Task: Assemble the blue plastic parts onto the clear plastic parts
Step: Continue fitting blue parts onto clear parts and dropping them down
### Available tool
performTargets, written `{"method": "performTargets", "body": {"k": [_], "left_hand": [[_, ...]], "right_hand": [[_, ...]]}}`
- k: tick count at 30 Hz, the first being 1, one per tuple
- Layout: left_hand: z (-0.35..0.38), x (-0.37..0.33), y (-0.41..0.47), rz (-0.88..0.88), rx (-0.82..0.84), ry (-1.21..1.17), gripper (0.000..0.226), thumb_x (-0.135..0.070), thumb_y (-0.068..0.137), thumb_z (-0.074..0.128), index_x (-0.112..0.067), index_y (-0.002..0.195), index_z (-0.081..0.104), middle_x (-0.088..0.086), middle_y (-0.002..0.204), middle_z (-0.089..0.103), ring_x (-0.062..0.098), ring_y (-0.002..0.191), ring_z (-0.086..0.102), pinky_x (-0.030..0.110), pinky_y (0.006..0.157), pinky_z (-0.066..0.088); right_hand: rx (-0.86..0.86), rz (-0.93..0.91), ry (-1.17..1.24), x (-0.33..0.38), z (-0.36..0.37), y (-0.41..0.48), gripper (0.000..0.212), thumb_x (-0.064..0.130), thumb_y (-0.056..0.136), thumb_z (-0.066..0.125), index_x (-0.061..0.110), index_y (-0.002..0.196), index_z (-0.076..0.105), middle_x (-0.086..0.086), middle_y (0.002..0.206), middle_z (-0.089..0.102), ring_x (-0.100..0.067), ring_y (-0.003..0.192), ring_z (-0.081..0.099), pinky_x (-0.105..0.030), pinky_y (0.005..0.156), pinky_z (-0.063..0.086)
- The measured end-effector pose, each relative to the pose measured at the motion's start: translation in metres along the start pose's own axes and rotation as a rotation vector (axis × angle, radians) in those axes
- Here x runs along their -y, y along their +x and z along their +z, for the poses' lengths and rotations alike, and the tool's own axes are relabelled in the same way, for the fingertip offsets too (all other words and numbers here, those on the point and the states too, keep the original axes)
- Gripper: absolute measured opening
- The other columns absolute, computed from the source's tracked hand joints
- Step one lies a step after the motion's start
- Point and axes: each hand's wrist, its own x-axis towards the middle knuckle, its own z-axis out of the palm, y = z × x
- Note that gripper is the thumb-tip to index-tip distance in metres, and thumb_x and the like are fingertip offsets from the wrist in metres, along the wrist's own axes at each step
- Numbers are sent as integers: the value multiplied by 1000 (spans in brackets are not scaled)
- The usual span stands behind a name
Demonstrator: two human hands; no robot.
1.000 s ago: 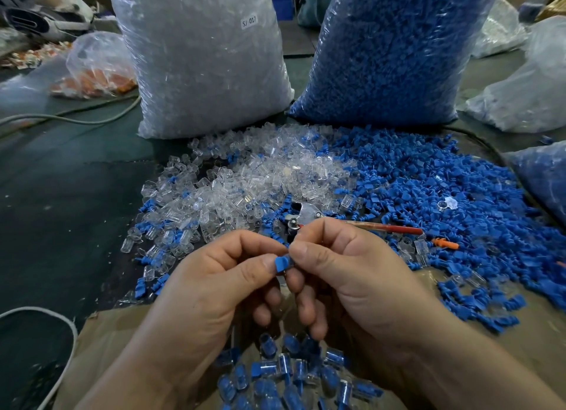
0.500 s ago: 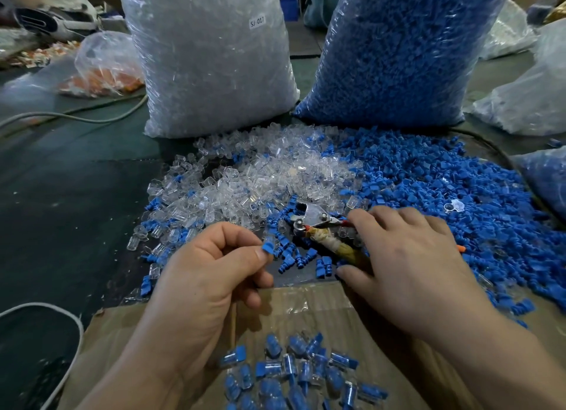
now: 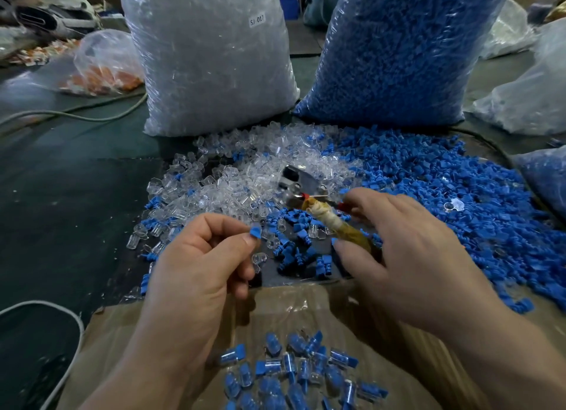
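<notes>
Bag (image 3: 214, 82) label (image 3: 256, 20) — perhaps "SJ 017"

Your left hand (image 3: 196, 265) and right hand (image 3: 419, 256) are bare, forearms bare too, nails trimmed short.

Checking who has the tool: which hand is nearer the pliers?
Right. The right hand grips the pliers by their wrapped handle. The left hand is apart, to their left, pinching a blue part.

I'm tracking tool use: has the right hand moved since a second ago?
Yes. The right hand left the left hand and moved right, toward the blue pile, where it now grips the pliers.
</notes>
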Motion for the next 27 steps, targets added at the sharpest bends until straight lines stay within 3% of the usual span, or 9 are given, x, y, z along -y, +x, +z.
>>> {"method": "performTargets", "body": {"k": [2,8,14,18,22,27], "left_hand": [[2,-3,-1,24,-2,-28,6,-24,66,72,-27,72,73,7,67,64,13,52,52,21,40,42],[9,-15,-8,52,-20,-98,8,-24,60,69,-27,66,73,8,68,62,10,50,51,18,37,41],[8,-9,-7,84,-28,-98,9,-19,68,67,-26,69,72,13,73,62,11,51,51,18,37,41],[5,-4,-5,130,-23,-64,10,-18,71,67,-26,74,72,6,67,62,10,51,52,18,38,42],[4,-2,-4,151,-20,-8,8,-22,74,67,-24,80,72,5,68,64,10,53,54,19,41,43],[3,-3,-5,162,-33,-12,9,-24,73,68,-25,81,72,5,68,64,10,53,55,19,41,44]], "right_hand": [[14,-66,57,7,1,-5,45,60,82,36,41,123,39,25,95,51,-2,88,48,-16,72,34],[37,-160,112,14,2,-12,51,56,80,43,35,127,44,14,105,60,-12,97,54,-31,81,46],[56,-168,115,9,3,-11,51,58,80,41,42,128,37,20,111,55,-7,102,50,-26,85,43],[77,-194,95,9,4,-9,44,58,82,41,43,123,39,22,102,55,-5,95,49,-24,80,41],[84,-209,32,9,5,-4,52,69,84,34,37,122,51,19,93,58,-8,87,51,-29,77,44],[33,-208,36,12,5,-2,47,63,83,41,35,116,58,19,84,59,-7,77,53,-29,70,46]]}}
